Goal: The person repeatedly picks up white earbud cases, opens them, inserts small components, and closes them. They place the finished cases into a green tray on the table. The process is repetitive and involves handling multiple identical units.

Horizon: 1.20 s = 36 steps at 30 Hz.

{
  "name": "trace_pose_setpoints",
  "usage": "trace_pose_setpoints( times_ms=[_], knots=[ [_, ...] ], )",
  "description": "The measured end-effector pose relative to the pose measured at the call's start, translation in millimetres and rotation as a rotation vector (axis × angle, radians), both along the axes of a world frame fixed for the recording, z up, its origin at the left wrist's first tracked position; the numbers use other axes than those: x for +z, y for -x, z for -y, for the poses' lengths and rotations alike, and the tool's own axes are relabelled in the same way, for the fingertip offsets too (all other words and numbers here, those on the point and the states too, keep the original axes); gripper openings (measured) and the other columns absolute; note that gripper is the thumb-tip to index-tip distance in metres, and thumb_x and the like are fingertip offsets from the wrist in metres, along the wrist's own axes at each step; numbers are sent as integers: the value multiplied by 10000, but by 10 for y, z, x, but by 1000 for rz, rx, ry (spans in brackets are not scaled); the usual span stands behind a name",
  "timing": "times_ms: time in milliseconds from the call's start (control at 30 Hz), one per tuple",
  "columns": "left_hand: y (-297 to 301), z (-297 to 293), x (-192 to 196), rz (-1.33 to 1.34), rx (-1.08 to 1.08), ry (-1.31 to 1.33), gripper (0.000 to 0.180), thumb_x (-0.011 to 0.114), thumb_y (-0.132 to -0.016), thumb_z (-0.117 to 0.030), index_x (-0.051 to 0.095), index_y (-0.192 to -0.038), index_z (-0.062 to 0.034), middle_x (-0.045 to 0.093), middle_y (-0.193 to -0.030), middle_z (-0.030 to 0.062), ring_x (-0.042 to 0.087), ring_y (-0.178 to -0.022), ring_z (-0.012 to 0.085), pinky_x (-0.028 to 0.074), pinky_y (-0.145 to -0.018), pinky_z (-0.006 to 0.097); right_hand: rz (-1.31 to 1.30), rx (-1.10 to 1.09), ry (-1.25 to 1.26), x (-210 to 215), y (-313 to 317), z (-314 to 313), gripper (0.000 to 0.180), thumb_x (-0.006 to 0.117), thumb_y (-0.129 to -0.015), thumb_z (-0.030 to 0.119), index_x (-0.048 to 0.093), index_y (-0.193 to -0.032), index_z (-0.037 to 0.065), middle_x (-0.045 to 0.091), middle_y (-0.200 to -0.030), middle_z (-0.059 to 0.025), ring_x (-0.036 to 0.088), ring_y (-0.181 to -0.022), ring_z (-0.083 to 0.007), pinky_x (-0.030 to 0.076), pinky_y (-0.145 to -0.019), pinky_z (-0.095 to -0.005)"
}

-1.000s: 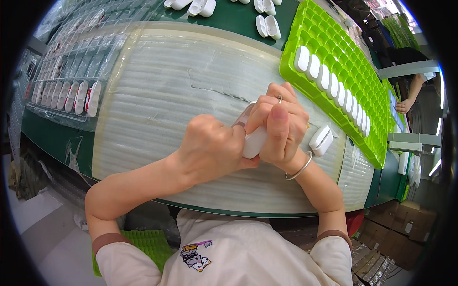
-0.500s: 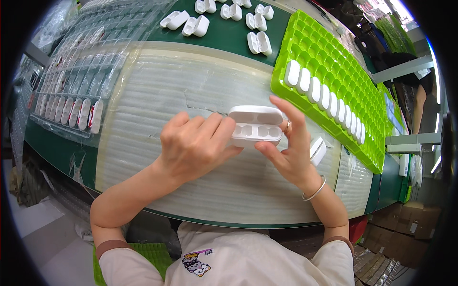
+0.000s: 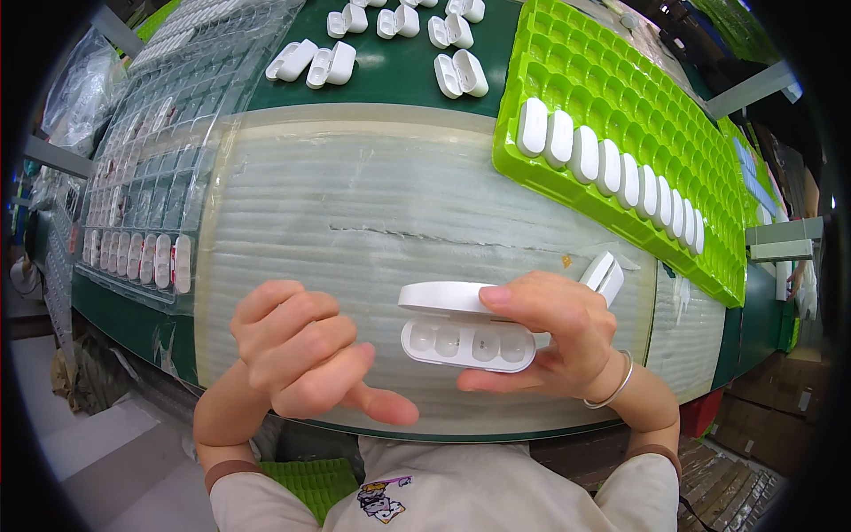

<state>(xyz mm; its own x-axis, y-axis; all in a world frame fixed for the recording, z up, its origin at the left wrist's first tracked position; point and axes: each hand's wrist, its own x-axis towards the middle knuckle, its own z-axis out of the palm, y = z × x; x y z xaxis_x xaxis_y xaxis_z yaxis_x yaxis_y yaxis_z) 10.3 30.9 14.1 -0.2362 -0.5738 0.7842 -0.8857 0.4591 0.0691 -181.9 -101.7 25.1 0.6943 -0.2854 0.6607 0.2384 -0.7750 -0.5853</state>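
Observation:
My right hand [image 3: 558,332] holds a white earbud charging case [image 3: 465,328] with its lid flipped open, showing several empty wells inside. My left hand [image 3: 306,350] is just left of the case, fingers loosely curled, thumb out, holding nothing. Both hover over a pale ribbed foam mat [image 3: 355,222]. Another white case [image 3: 603,273] lies on the mat behind my right hand.
A bright green compartment tray [image 3: 638,97] at the right holds a row of white cases [image 3: 612,168]. Several open white cases [image 3: 390,40] lie on the green bench at the back. A clear plastic tray [image 3: 151,177] with small parts sits left.
The case was clasped shut in both hands, then opened. My left hand has now let go and drawn back to the left; the right hand alone holds the open case.

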Motion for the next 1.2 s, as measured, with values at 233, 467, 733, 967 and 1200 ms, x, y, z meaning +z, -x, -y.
trace_pose_setpoints(
  times_ms=[233,467,733,967,1200],
  knots=[
    [56,76,-62,0,-91,58,433,574,-822,-502,383,-864,-115,663,-898,57,394,-459,116,262,-418,221,-57,39,-259,-71,18,-41,632,823,-621,176,519,-1149,7,630,-1044,-97,649,-781,-181,524,-624,-265],
    [-19,117,-31,45,-210,-206,462,521,-857,-487,346,-968,-74,649,-1010,182,479,-426,113,297,-391,192,-251,209,-750,31,26,83,601,772,-690,90,465,-1193,-29,577,-1134,-102,632,-938,-187,533,-731,-247],
    [18,201,-158,36,-131,-33,326,534,-874,-419,541,-901,-94,670,-1017,85,320,-391,57,216,-379,191,-316,158,-820,167,27,79,521,736,-722,53,486,-1171,-34,588,-1108,-94,643,-900,-170,533,-719,-253],
    [67,157,-169,116,-181,29,275,644,-825,-290,520,-973,-94,610,-809,16,367,-435,89,261,-388,206,-349,28,17,125,49,41,611,807,-645,110,491,-1154,-11,622,-993,-124,650,-732,-180,525,-605,-238],
    [3,189,-114,-397,-137,177,270,698,-791,-127,497,-948,-38,540,-717,40,542,-500,159,424,-440,225,7,109,142,45,-5,55,494,800,-618,126,568,-1049,56,654,-832,-91,635,-671,-218,515,-567,-283]
  ],
)
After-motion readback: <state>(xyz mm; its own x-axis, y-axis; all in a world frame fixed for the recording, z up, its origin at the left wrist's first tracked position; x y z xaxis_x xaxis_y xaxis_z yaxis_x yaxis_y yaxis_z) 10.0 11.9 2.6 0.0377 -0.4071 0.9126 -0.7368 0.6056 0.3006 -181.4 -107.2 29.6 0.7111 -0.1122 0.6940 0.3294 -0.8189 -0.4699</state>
